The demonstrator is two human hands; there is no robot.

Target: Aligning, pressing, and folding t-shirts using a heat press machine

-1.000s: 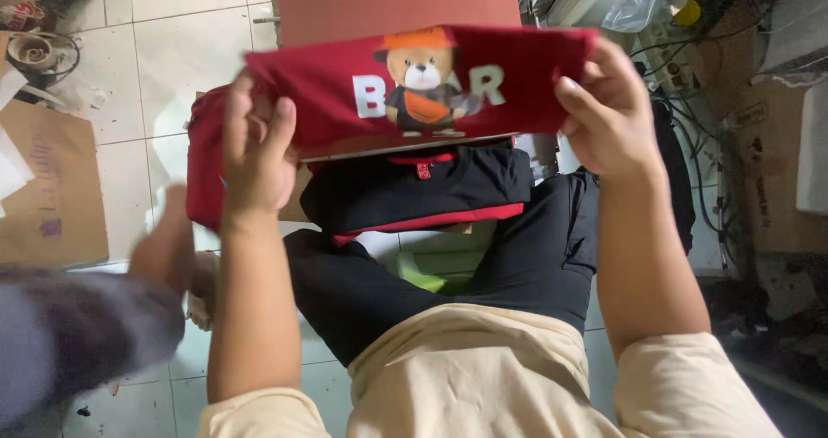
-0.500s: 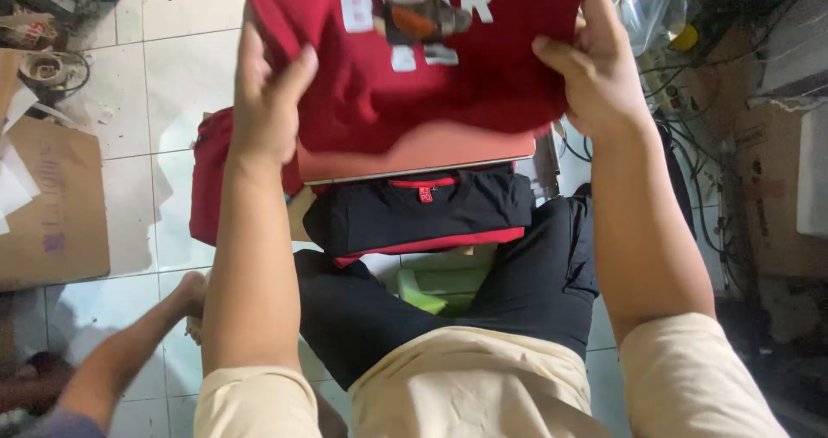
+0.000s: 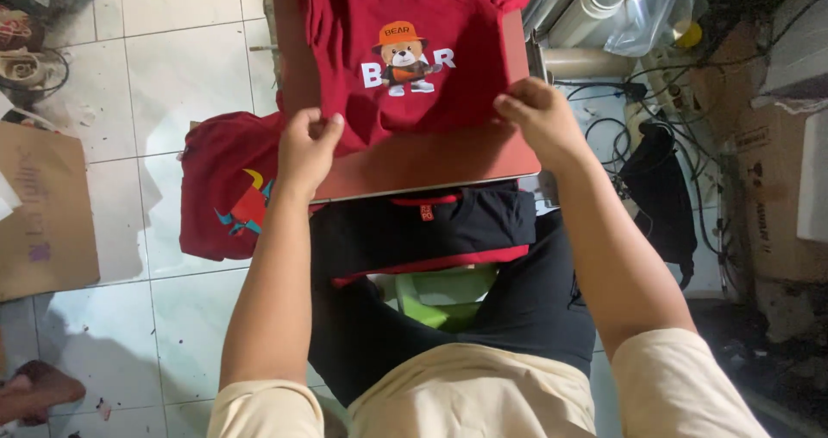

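A dark red T-shirt (image 3: 414,24) with a cartoon bear print lies spread on a reddish flat platen (image 3: 431,158). My left hand (image 3: 308,149) pinches the shirt's lower left hem, and my right hand (image 3: 536,119) pinches the lower right hem. Both hands sit at the platen's near part. Below the platen, a folded black garment with red trim (image 3: 423,227) rests over my lap.
Another dark red shirt with a coloured print (image 3: 228,188) lies on the tiled floor (image 3: 172,76) to the left. Cardboard (image 3: 43,205) lies at far left. Rolls, cables and a black bag (image 3: 660,188) crowd the right side. A green stool (image 3: 444,291) shows between my legs.
The red shirt went from held up folded in front of me to spread flat on the platen. Both hands moved down to its hem. Another person's arm at lower left has withdrawn.
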